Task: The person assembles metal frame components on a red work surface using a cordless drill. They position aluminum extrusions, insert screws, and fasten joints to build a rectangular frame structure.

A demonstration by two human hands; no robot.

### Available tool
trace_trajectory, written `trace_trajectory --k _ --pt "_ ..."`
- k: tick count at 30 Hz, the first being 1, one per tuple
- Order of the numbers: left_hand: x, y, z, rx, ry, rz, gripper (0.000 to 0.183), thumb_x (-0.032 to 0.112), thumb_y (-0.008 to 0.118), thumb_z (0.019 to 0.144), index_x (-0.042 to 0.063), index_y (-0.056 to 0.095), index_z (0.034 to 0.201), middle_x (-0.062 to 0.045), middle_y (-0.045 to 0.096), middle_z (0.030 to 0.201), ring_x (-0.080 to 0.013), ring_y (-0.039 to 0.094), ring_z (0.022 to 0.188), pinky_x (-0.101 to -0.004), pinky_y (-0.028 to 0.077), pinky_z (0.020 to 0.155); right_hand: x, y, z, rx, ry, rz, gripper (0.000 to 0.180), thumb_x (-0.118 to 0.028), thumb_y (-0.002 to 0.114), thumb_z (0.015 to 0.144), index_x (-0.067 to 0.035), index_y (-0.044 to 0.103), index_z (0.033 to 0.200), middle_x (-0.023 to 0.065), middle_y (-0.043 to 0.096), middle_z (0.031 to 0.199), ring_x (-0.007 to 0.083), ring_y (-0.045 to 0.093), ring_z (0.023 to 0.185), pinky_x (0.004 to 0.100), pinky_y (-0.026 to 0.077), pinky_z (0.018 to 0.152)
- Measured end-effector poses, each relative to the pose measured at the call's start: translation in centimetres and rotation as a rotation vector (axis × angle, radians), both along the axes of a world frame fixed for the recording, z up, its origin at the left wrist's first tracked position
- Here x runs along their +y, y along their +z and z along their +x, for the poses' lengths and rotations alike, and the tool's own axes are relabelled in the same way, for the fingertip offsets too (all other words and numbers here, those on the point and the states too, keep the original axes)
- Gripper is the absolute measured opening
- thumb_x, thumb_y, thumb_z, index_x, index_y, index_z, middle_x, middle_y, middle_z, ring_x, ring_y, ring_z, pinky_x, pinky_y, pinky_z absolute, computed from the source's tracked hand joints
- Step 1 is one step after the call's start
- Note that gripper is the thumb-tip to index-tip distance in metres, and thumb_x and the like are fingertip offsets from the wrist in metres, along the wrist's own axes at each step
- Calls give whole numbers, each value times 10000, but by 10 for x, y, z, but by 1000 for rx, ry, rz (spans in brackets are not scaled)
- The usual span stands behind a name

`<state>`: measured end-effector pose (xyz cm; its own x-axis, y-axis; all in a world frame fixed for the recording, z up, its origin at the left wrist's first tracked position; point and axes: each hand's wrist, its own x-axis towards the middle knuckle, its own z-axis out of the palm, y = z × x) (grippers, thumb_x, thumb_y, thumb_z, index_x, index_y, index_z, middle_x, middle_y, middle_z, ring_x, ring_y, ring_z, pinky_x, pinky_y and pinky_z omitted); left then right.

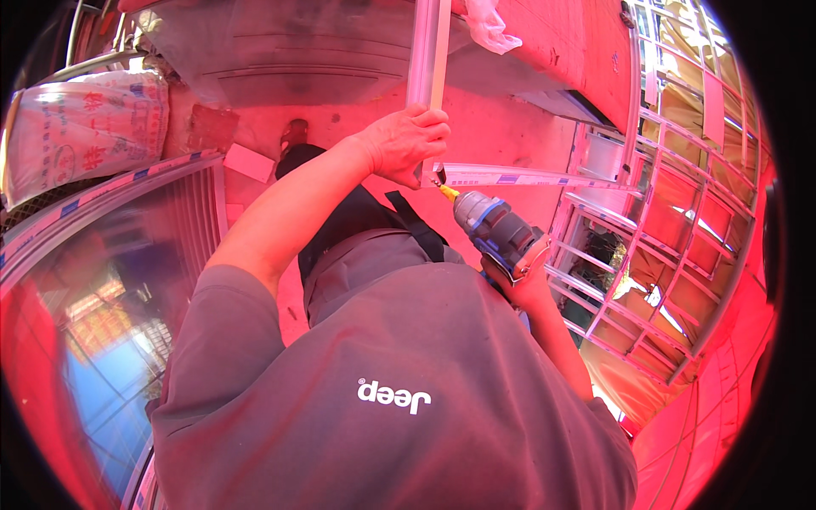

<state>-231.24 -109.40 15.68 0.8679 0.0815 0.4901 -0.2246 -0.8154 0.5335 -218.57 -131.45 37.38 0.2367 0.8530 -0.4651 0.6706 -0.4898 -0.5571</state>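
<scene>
My left hand grips the near end of a metal frame profile, at a corner where a second profile with printed film runs off to the right. A cordless power drill is in my right hand, which is closed around its handle. The drill's yellow-collared bit points up and left at the corner, close to the fingers of my left hand. Whether the bit's tip touches the metal cannot be told.
A glass panel in a metal frame leans at the left, below a printed woven sack. Metal lattice frames stand at the right. A red-covered surface with a plastic bag lies ahead. A flat piece rests on the floor.
</scene>
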Motion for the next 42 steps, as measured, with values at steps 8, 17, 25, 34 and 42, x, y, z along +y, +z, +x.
trace_trajectory --k 8,17,25,34,42 --pt "-6 7 4 59 -18 34 469 383 791 589 92 653 930 -53 579 1106 -249 473 1255 -388 382 1052 12 12 5 61 1 -97 265 -122 767 788 -39 675 1023 107 688 908 299 674 803 396 536 735" --pt "-7 1 13 97 -48 -12 474 400 801 607 100 674 951 -46 585 1108 -232 462 1269 -368 350 1050 6 10 23 -97 296 -196 301 -107 695 764 -18 683 1051 145 707 953 271 659 841 351 538 823" --pt "-2 9 15 133 -71 30 447 390 797 612 105 670 933 -42 580 1094 -232 463 1255 -373 358 1036 9 10 20 24 94 -290 317 -58 717 719 -3 671 1028 106 702 886 226 650 794 350 539 785" --pt "-6 3 16 131 -66 25 459 396 776 631 106 654 965 -46 562 1100 -239 461 1252 -396 349 1036 13 9 26 -130 322 -286 279 -75 731 699 3 660 958 110 695 863 227 649 776 358 538 752" --pt "-4 3 17 143 -72 22 457 390 777 610 105 649 945 -42 561 1089 -236 465 1238 -394 359 1019 25 10 23 35 -32 -342 385 -59 775 637 3 630 987 92 665 821 145 593 744 322 531 728"
